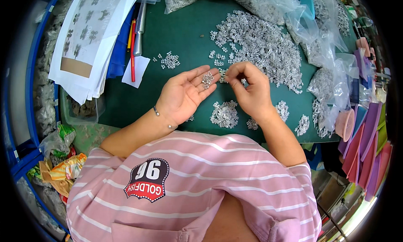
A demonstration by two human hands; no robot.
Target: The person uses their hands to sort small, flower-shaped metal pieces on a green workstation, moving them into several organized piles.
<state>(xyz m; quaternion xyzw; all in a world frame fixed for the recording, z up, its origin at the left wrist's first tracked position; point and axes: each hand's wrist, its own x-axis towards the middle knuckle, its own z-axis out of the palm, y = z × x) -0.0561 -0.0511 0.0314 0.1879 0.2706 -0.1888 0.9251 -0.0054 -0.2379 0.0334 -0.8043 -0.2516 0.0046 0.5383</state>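
My left hand point(184, 91) lies palm up above the green table, its fingers stretched out. Several small silver metal pieces point(207, 79) with looped outlines rest on those fingers. Beside its fingertips, my right hand point(252, 89) is closed in a pinch, thumb against forefinger, at a small silver metal piece point(222, 75); the fingers partly cover it. Past my right hand spreads a large heap of the same pieces point(264, 45). A small pile point(224, 114) sits between my forearms, and another point(169, 61) lies beyond my left hand.
Printed sheets point(90, 36), a red pencil point(133, 53) and a metal rod-like tool point(140, 30) lie at the left. Clear bags of pieces point(323, 84) line the table's far and right sides. Smaller piles point(302, 125) sit near the front edge. Coloured bins point(369, 145) stand at the right.
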